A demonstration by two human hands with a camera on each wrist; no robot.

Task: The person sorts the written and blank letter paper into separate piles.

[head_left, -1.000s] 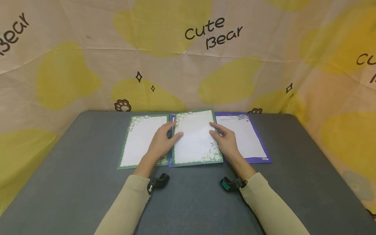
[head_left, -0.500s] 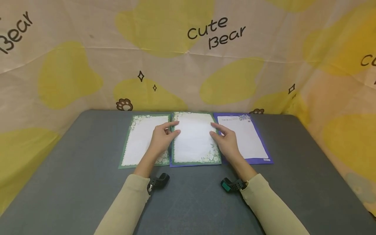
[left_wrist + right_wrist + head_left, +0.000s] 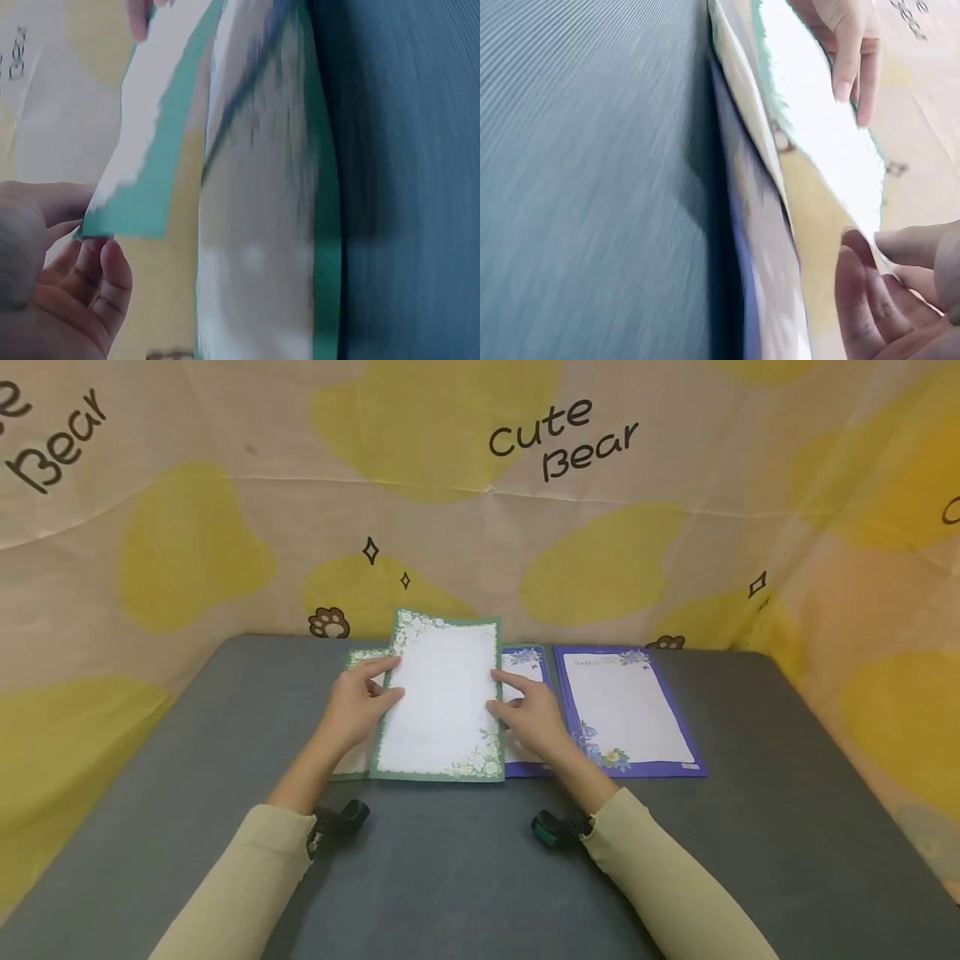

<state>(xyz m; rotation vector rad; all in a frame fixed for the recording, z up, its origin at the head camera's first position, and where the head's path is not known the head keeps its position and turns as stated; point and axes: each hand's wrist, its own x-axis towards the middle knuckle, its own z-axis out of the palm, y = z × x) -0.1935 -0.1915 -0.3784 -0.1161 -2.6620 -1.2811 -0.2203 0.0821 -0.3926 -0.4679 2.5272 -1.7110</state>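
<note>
A white sheet of paper with a green floral border point(image 3: 442, 702) is held up off the table between both hands. My left hand point(image 3: 358, 697) pinches its left edge between thumb and fingers. On the right edge, my right hand point(image 3: 528, 706) pinches it the same way. Both wrist views show the sheet raised, with a gap under it. Beneath it, mostly hidden, lies another green-bordered sheet point(image 3: 352, 764) on the left. A purple-bordered sheet with blue flowers point(image 3: 525, 658) shows partly behind my right hand.
Another purple-bordered sheet point(image 3: 626, 710) lies flat at the right on the dark grey table point(image 3: 450, 877). A cloth with yellow blotches and "Cute Bear" lettering point(image 3: 562, 439) hangs behind the table and down its sides.
Both hands have lifted the green-bordered sheet from the middle pile and carried it left, over the left green sheet. The purple-bordered sheet under it has come into view.
</note>
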